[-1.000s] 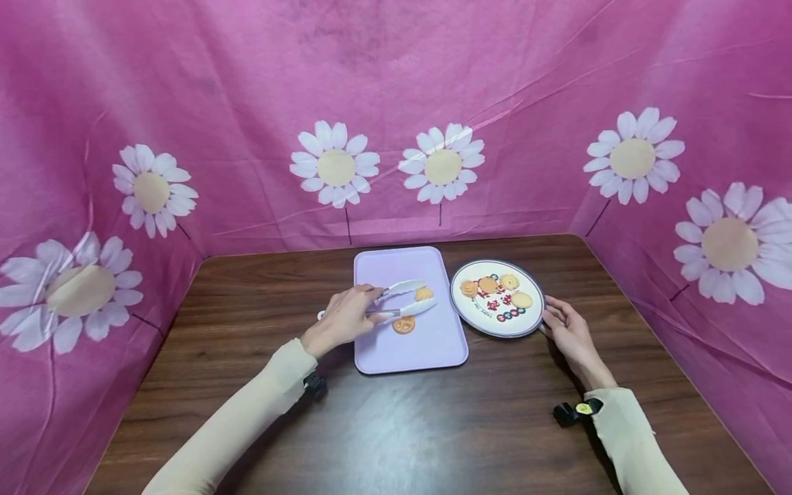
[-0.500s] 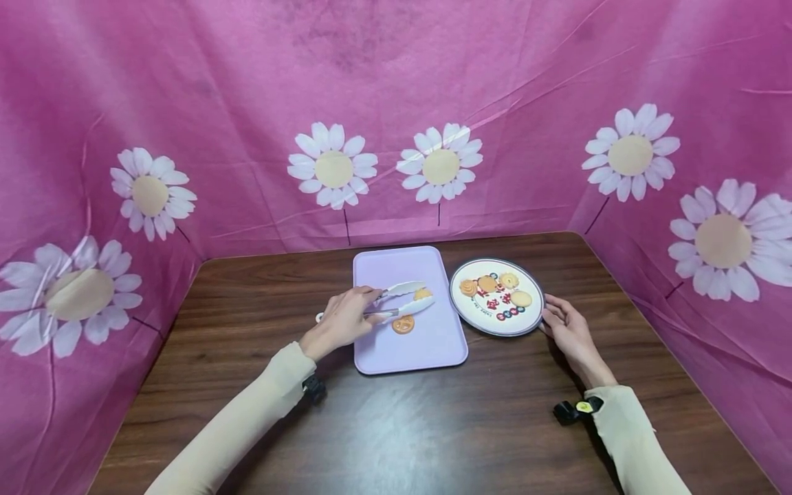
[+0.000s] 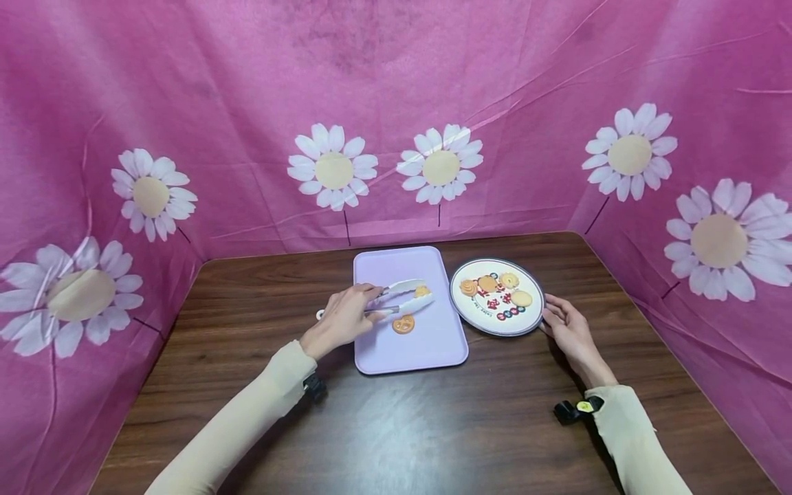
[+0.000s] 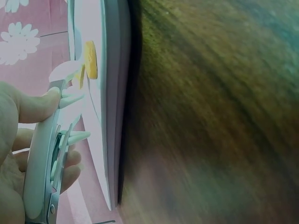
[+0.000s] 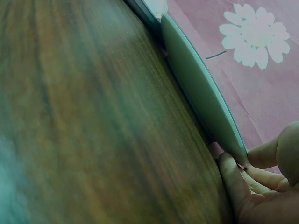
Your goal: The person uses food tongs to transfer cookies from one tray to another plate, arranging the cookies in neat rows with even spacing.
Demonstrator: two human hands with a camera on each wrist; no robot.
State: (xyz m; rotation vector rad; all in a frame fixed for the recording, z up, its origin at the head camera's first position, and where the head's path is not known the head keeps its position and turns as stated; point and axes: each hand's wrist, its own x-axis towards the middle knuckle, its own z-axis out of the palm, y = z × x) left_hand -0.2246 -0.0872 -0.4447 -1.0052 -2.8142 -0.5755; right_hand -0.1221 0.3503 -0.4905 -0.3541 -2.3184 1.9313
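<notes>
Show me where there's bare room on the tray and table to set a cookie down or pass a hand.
On the tray, the near end and the far end behind the tongs are bare. The mid-tray is crowded: tongs, the pinched cookie and a loose cookie. The table between the arms is open. The plate is crowded at its far half.

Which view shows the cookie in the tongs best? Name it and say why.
The head view: the cookie sits between the tongs tips over the tray. The left wrist view shows it edge-on; the right wrist view misses it.
</notes>
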